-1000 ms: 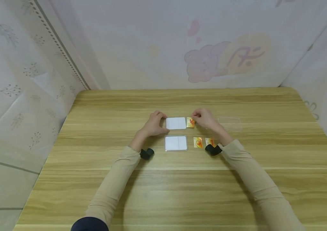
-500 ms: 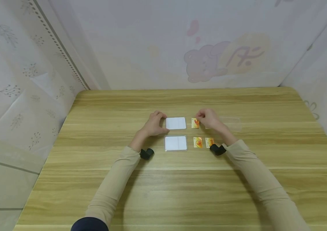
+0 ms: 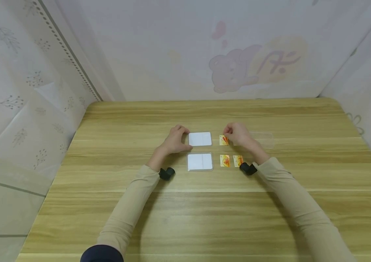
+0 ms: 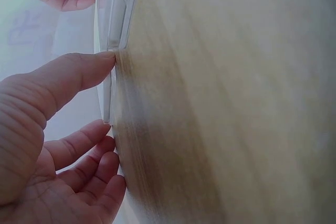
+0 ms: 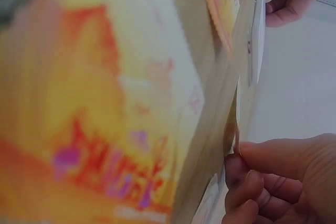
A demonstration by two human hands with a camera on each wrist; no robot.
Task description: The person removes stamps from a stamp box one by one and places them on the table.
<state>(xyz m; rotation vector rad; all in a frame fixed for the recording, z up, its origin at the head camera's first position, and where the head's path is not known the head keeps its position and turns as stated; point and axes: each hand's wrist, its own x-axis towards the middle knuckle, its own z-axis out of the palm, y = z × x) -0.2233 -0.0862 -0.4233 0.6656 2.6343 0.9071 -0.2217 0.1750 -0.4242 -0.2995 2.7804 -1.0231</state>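
Note:
In the head view my left hand [image 3: 173, 140] spans the left end of the far white flat case [image 3: 200, 139]. Thumb and forefinger hold its near and far edges, as the left wrist view shows at the case's end [image 4: 107, 98]. With thumb and forefinger, my right hand [image 3: 239, 134] pinches the edge of a yellow and orange postage stamp [image 3: 223, 140], seen nearly edge-on in the right wrist view [image 5: 235, 116]. A second white case [image 3: 200, 162] with a clear rim lies nearer me. Two more stamps, one left [image 3: 224, 161] and one right [image 3: 238, 160], lie beside it.
A clear plastic sheet or lid [image 3: 264, 140] lies flat right of my right hand. Another pale piece shows partly under that hand. My right wrist's black camera mount [image 3: 248, 168] sits close to the right near stamp. The wooden table [image 3: 185, 218] meets a printed curtain behind.
My right hand has moved right, carrying the pinched stamp from the far case's right edge to a short gap away. My left hand has stayed on the case.

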